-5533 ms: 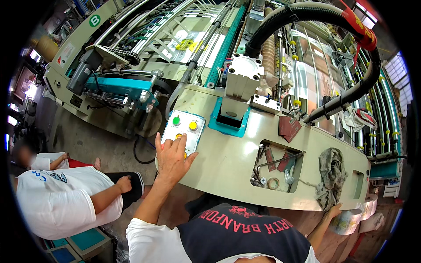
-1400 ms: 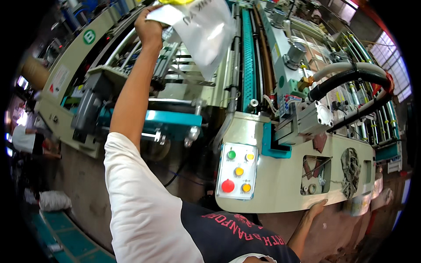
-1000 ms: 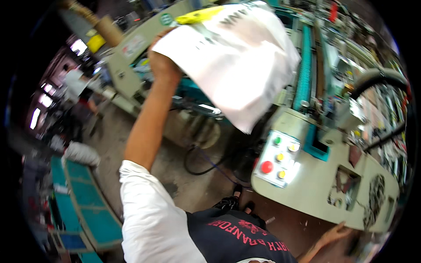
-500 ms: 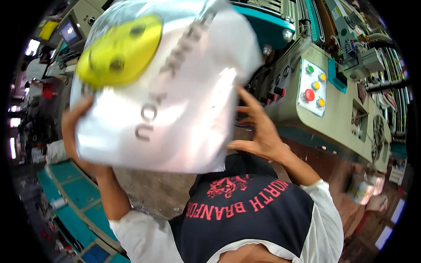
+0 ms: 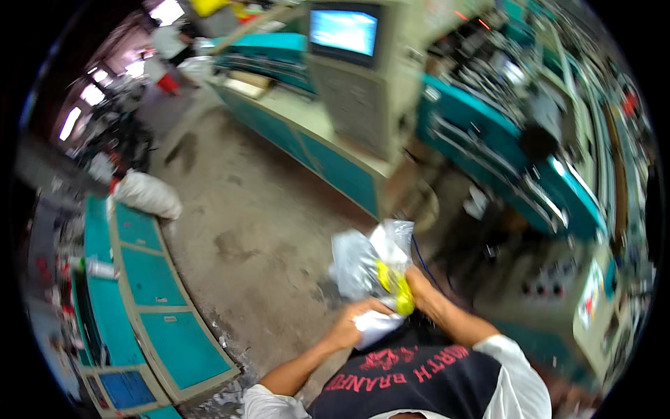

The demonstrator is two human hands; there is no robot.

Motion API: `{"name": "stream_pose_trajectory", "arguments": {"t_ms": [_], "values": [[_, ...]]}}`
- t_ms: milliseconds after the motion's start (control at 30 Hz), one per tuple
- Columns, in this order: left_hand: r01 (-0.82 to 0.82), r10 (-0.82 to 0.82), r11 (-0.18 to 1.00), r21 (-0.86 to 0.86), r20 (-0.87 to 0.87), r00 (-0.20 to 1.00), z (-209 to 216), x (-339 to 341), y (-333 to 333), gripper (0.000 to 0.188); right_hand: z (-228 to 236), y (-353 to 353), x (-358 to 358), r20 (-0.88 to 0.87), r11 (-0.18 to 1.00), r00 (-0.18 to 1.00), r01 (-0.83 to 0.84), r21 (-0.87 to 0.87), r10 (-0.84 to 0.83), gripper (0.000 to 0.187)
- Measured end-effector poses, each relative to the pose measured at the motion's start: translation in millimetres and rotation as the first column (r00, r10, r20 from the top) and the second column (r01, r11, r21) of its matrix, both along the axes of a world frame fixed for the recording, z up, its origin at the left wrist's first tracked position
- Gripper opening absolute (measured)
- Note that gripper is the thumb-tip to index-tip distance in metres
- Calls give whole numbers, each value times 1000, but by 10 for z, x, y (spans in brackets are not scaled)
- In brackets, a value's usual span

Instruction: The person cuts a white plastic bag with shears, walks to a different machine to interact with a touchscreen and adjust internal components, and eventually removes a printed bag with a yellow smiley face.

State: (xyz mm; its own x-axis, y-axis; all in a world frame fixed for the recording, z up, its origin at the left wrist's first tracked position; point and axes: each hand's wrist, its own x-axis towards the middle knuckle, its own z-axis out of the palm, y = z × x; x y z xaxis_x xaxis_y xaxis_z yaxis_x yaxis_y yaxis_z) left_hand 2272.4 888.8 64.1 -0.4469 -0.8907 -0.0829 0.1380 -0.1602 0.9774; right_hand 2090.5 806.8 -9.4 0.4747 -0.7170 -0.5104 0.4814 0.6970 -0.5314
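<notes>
A crumpled plastic bag, whitish and shiny with a yellow printed patch, is bunched up close in front of my body. My left hand is closed around its lower left part, and a white end of the bag sticks out below the fingers. On the other side my right hand grips the bag beside the yellow patch. Motion blur and folds of plastic hide most of my fingertips.
Beyond the concrete floor stands a beige and teal machine with a lit screen. Another machine with a teal beam and a control panel is at right. Teal cabinets and a white sack line the left.
The bag was spread wide between my hands, high in front of me. Now it is lower and crumpled, with my hands close together. My view has swung left.
</notes>
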Motion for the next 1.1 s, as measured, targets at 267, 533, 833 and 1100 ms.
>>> {"name": "stream_pose_trajectory", "arguments": {"t_ms": [267,533,833,1100], "values": [[-366,370,929,-56,160,915,-44,995,-705,26,66,-1170,1298,-112,919,951,-307,-249,288,36],[-969,967,194,-154,196,163,-215,2174,-763,51,60,-1811,3141,-138,511,631,-721,-468,763,29],[-991,987,136,7,89,136,-227,4115,-1845,41,131,-2756,5386,-104,293,306,-948,-122,946,27],[-895,987,81,-438,159,12,23,6415,-3273,27,722,-4418,6794,-303,544,680,-724,-425,668,53]]}}
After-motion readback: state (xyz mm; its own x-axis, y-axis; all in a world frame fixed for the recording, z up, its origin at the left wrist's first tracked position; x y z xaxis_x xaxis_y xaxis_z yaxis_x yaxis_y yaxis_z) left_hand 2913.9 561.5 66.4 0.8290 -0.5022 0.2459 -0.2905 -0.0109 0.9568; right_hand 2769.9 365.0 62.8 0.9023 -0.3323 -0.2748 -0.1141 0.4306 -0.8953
